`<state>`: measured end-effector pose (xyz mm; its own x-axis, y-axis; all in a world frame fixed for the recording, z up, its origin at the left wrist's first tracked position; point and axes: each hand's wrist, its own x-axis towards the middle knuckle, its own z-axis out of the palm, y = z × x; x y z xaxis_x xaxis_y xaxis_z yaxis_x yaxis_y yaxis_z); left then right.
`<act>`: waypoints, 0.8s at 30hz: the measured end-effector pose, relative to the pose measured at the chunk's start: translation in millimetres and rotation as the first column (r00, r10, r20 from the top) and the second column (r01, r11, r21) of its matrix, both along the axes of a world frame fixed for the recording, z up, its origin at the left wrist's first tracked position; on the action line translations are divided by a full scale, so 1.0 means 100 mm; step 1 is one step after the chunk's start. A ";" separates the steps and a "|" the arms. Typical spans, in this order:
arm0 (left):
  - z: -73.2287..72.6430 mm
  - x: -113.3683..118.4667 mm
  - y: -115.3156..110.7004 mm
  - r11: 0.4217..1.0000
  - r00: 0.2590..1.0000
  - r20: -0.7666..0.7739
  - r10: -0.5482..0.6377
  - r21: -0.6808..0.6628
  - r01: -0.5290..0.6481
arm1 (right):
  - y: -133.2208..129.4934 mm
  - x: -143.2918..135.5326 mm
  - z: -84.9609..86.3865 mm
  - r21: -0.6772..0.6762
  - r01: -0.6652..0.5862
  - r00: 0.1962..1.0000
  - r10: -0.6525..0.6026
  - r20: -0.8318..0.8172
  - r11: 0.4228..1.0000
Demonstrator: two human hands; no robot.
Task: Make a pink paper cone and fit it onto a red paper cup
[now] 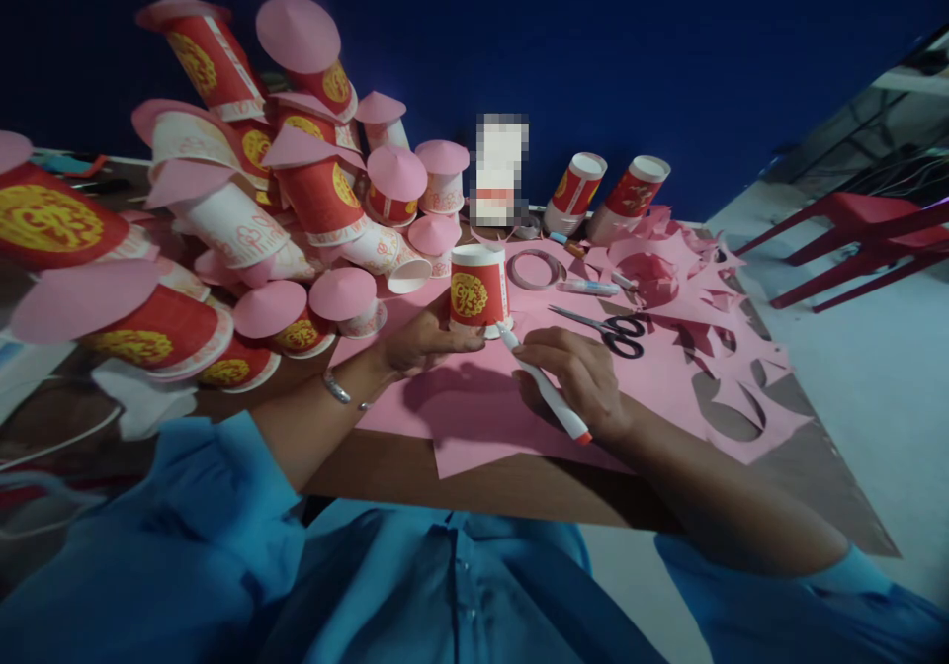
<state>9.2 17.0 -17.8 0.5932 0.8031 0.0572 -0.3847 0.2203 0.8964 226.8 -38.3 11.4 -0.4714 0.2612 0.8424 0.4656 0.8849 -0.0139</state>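
A red and white paper cup with a yellow emblem stands upside down, base up, above the pink paper. My left hand grips it near its lower rim, thumb stretched along the front. In my right hand is a white marker with an orange-red end. Its tip meets or nearly meets the cup's lower rim; exact contact is too small to tell. To the right of the cup lie scissors with dark handles and a roll of tape.
Several cups with pink cone tops are piled at the left. Two bare cups stand at the back. Cut pink scraps cover the table's right side. A red stool stands beyond, against a dark blue wall.
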 end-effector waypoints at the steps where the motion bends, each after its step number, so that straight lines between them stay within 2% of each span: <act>1: 0.00 0.00 0.00 1.000 1.000 0.003 -0.004 0.007 0.004 | 0.00 0.00 0.00 0.000 0.004 1.000 -0.004 0.004 1.000; 24: 0.01 0.00 0.00 1.000 0.999 -0.049 0.011 0.005 -0.011 | -0.01 -0.01 0.00 -0.006 0.044 0.999 -0.043 0.031 0.999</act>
<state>8.7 16.6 -17.0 0.5867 0.8092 0.0319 -0.3426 0.2124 0.9152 225.8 -39.1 11.1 -0.4850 0.2879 0.8258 0.5040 0.8637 -0.0051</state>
